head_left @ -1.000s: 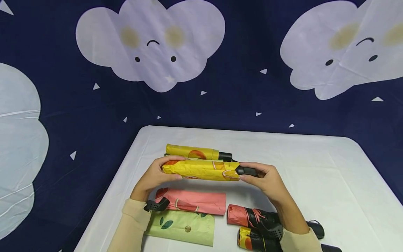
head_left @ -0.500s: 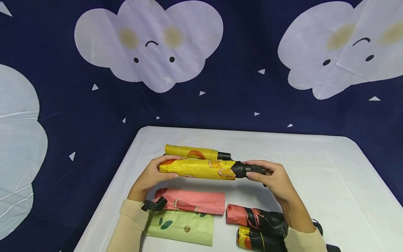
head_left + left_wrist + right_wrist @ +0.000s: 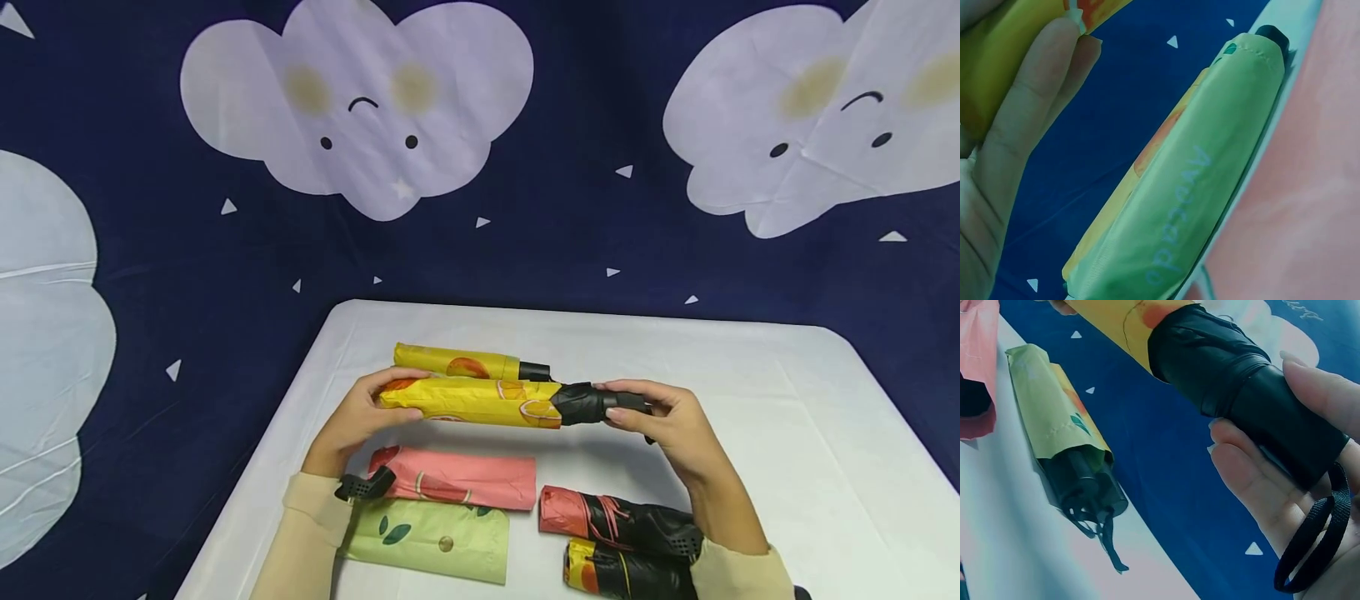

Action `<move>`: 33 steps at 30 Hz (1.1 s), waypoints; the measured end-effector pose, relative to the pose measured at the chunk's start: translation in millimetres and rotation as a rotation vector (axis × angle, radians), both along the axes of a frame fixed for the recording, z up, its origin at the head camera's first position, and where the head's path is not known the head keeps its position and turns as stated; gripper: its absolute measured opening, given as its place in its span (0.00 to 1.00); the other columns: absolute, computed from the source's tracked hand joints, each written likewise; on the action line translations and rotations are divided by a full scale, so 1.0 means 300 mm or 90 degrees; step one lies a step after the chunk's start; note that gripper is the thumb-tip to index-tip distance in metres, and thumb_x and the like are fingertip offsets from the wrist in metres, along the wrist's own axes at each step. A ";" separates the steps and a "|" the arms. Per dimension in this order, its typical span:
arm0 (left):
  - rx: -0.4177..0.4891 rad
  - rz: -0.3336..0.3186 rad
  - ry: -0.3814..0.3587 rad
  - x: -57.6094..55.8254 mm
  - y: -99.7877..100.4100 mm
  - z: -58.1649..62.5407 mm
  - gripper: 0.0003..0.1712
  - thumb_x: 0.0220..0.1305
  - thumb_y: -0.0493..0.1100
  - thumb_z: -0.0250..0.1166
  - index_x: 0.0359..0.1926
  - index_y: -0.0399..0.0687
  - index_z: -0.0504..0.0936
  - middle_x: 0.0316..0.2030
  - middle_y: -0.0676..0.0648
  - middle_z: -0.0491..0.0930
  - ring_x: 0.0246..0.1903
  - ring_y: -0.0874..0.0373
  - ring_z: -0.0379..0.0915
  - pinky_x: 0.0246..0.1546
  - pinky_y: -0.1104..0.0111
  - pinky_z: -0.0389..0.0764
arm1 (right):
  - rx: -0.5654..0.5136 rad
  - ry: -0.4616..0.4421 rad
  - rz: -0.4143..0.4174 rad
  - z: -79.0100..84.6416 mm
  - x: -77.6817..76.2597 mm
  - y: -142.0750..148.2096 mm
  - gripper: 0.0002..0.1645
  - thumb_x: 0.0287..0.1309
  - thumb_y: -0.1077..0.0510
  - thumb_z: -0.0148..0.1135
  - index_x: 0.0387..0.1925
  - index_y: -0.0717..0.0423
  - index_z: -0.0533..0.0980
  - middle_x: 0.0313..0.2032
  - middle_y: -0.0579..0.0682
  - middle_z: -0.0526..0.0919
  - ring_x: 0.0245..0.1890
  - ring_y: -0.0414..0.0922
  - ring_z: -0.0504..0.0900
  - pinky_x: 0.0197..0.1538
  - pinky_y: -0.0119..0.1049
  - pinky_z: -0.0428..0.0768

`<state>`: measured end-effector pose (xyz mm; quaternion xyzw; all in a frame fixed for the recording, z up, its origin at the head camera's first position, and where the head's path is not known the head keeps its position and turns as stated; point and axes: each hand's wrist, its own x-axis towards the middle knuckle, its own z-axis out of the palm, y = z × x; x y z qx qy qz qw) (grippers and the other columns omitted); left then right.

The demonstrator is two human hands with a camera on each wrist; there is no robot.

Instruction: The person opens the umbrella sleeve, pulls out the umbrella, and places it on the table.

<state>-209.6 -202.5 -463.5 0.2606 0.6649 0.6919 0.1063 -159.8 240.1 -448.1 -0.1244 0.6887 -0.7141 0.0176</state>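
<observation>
My right hand (image 3: 677,423) pinches the black handle (image 3: 1285,425) between thumb (image 3: 1322,397) and fingers (image 3: 1244,472); my left hand (image 3: 358,417) grips the opposite end of the yellow sleeve (image 3: 457,402). The folded umbrella (image 3: 579,404) lies level between them, above the white table (image 3: 750,375). I judge it light and stiff lengthwise, its sleeve soft and slightly slippery, so the handle looks the surest hold, the sleeve's end a gentler one.

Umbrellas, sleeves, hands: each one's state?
Held umbrella: closed
Yellow sleeve: partly over held umbrella
Left hand: holds yellow sleeve
Right hand: grips held umbrella
Far yellow umbrella: closed, sleeved
Green umbrella: closed, sleeved
Pink sleeve: lying unheld
Pale-green sleeve: lying unheld
Pink-ended umbrella: closed
Yellow-ended umbrella: closed
</observation>
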 end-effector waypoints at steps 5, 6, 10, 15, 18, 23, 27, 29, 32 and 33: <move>0.022 0.007 -0.003 0.003 -0.003 -0.004 0.30 0.61 0.26 0.71 0.64 0.33 0.76 0.59 0.38 0.76 0.47 0.51 0.78 0.43 0.67 0.85 | 0.002 0.004 -0.006 0.010 0.005 0.024 0.23 0.57 0.72 0.72 0.55 0.73 0.79 0.52 0.55 0.87 0.48 0.48 0.87 0.44 0.39 0.87; 0.028 0.008 -0.002 0.003 -0.005 -0.005 0.30 0.61 0.26 0.70 0.64 0.33 0.76 0.59 0.38 0.76 0.47 0.51 0.78 0.43 0.67 0.85 | 0.001 0.006 -0.007 0.012 0.007 0.028 0.23 0.57 0.72 0.71 0.55 0.73 0.79 0.52 0.55 0.87 0.48 0.48 0.87 0.44 0.39 0.87; 0.041 -0.007 0.006 -0.002 -0.007 -0.014 0.28 0.62 0.25 0.69 0.64 0.30 0.75 0.59 0.39 0.77 0.47 0.52 0.79 0.44 0.67 0.84 | -0.003 0.009 -0.010 0.020 0.013 0.044 0.23 0.57 0.73 0.71 0.55 0.74 0.79 0.51 0.55 0.87 0.49 0.48 0.87 0.44 0.39 0.87; 0.045 -0.016 0.011 -0.007 -0.003 -0.018 0.27 0.62 0.25 0.68 0.63 0.29 0.76 0.57 0.40 0.78 0.47 0.54 0.80 0.44 0.68 0.84 | -0.004 0.014 -0.012 0.020 0.017 0.062 0.22 0.56 0.74 0.70 0.54 0.75 0.79 0.51 0.55 0.87 0.48 0.47 0.87 0.44 0.39 0.87; 0.050 -0.006 0.015 -0.008 -0.005 -0.019 0.26 0.60 0.25 0.70 0.61 0.30 0.78 0.55 0.41 0.79 0.45 0.55 0.81 0.42 0.68 0.85 | -0.001 0.022 -0.014 0.020 0.019 0.071 0.22 0.57 0.75 0.70 0.54 0.75 0.79 0.51 0.55 0.87 0.48 0.47 0.87 0.43 0.39 0.87; 0.051 0.000 0.021 -0.013 -0.009 -0.025 0.25 0.59 0.24 0.70 0.59 0.31 0.79 0.53 0.42 0.80 0.43 0.56 0.81 0.40 0.69 0.84 | 0.005 0.031 -0.017 0.025 0.025 0.092 0.21 0.57 0.75 0.69 0.54 0.75 0.79 0.52 0.56 0.87 0.50 0.48 0.86 0.44 0.38 0.87; 0.060 0.003 0.014 -0.011 -0.016 -0.023 0.24 0.59 0.23 0.70 0.58 0.34 0.81 0.52 0.43 0.80 0.43 0.56 0.82 0.40 0.70 0.84 | -0.005 0.037 -0.016 0.031 0.032 0.111 0.21 0.57 0.77 0.68 0.53 0.76 0.78 0.51 0.56 0.87 0.50 0.49 0.86 0.44 0.38 0.87; 0.062 0.001 0.012 -0.009 -0.018 -0.019 0.24 0.59 0.23 0.70 0.57 0.34 0.81 0.52 0.42 0.80 0.43 0.56 0.82 0.41 0.70 0.85 | -0.007 0.042 -0.015 0.033 0.036 0.119 0.21 0.57 0.78 0.67 0.53 0.77 0.78 0.51 0.57 0.87 0.50 0.49 0.86 0.43 0.38 0.87; 0.058 -0.002 0.006 -0.006 -0.016 -0.013 0.23 0.60 0.24 0.70 0.57 0.34 0.81 0.52 0.42 0.80 0.44 0.55 0.82 0.42 0.69 0.85 | -0.009 0.045 -0.014 0.033 0.039 0.127 0.20 0.57 0.78 0.67 0.53 0.77 0.78 0.51 0.57 0.87 0.50 0.48 0.86 0.43 0.38 0.87; 0.056 -0.002 0.005 -0.006 -0.016 -0.013 0.23 0.60 0.25 0.70 0.57 0.34 0.81 0.52 0.42 0.80 0.44 0.55 0.82 0.42 0.69 0.85 | -0.011 0.047 -0.013 0.032 0.039 0.130 0.20 0.57 0.78 0.66 0.52 0.78 0.78 0.51 0.57 0.87 0.50 0.48 0.86 0.43 0.38 0.87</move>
